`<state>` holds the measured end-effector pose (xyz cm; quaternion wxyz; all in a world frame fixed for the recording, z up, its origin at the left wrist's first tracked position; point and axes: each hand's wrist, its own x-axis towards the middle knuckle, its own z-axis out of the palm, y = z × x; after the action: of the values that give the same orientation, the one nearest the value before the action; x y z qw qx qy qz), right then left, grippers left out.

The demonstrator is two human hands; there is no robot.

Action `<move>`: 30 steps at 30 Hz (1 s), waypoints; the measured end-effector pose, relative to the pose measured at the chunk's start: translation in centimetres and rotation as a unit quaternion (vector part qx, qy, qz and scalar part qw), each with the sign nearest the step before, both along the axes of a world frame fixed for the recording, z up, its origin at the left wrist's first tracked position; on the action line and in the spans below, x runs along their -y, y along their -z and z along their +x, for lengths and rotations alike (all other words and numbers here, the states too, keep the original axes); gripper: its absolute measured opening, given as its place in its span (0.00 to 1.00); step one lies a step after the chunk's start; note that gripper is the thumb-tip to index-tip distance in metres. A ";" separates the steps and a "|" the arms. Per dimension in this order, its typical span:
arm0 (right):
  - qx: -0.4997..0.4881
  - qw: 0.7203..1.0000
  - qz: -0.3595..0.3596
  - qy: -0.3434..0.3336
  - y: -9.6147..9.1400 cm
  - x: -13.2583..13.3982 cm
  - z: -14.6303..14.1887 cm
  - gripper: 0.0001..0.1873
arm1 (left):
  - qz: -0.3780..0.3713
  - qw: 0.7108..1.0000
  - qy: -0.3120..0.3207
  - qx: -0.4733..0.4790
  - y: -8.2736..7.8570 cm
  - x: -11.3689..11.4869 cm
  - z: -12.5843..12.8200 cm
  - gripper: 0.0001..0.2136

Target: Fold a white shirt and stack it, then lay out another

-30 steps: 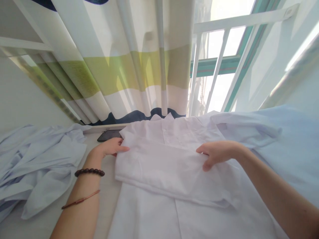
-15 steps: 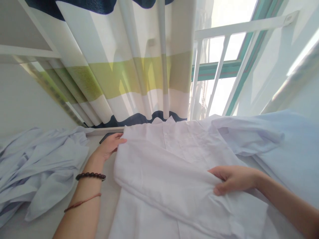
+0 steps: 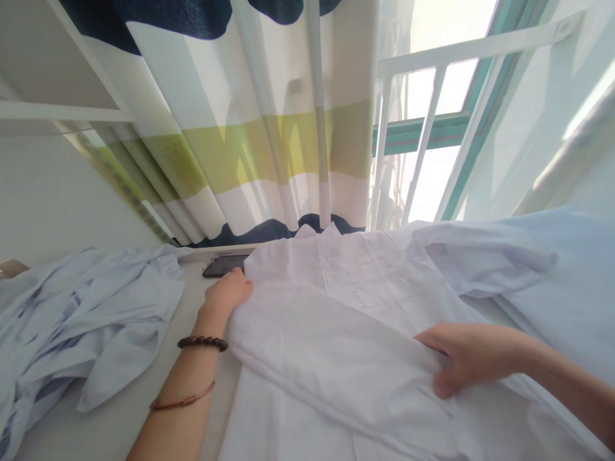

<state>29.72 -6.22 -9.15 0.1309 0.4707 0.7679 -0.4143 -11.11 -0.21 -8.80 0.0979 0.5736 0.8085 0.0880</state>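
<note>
A white button-up shirt (image 3: 307,326) lies spread before me, its collar towards the curtain and one long sleeve folded diagonally across its front. My left hand (image 3: 229,291) is closed at the shirt's left shoulder edge, thumb against the cloth and fingertips partly hidden. On the right, my right hand (image 3: 473,355) pinches the folded sleeve, creasing the fabric between thumb and fingers. The sleeve's lower end is blurred near the bottom right. Just beyond my left hand lies a dark phone (image 3: 223,266), partly covered by the shirt's edge.
A heap of crumpled white clothes (image 3: 91,320) lies at the left. More pale cloth (image 3: 567,275) spreads at the right. At the back stand a striped curtain (image 3: 269,147) and a white railing (image 3: 430,121) before the window.
My right hand has drawn the sleeve slightly right and towards me. My left hand stays at the shoulder edge, its fingers more curled, and more of the phone shows. The view has shifted slightly.
</note>
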 end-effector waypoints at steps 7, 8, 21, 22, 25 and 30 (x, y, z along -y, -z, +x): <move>-0.017 0.964 0.261 0.053 -1.3 -4.3 -3.1 0.36 | 0.100 0.972 0.162 -0.141 5.3 1.2 7.3 0.28; -0.018 0.940 0.332 0.073 -0.5 -5.5 -3.9 0.37 | 0.067 0.976 0.161 -0.133 5.7 1.2 7.4 0.30; 0.054 0.918 0.375 0.112 6.5 -9.4 -4.6 0.36 | 0.017 0.970 0.201 -0.135 5.9 -0.1 7.3 0.30; 0.061 0.918 0.374 0.119 6.5 -9.3 -4.4 0.36 | 0.019 0.969 0.207 -0.131 6.0 -0.4 7.5 0.30; 0.081 0.913 0.375 0.139 6.7 -8.7 -3.7 0.36 | 0.021 0.967 0.224 -0.121 5.7 -0.7 7.9 0.30; 0.122 0.916 0.356 0.143 5.4 -7.8 -3.0 0.35 | -0.041 0.961 0.245 -0.125 3.2 -0.8 8.1 0.31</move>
<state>26.70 1.62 -14.57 -0.0129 0.6375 0.7674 -0.0675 -3.04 0.54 -11.96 0.0383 0.7558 0.6522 -0.0439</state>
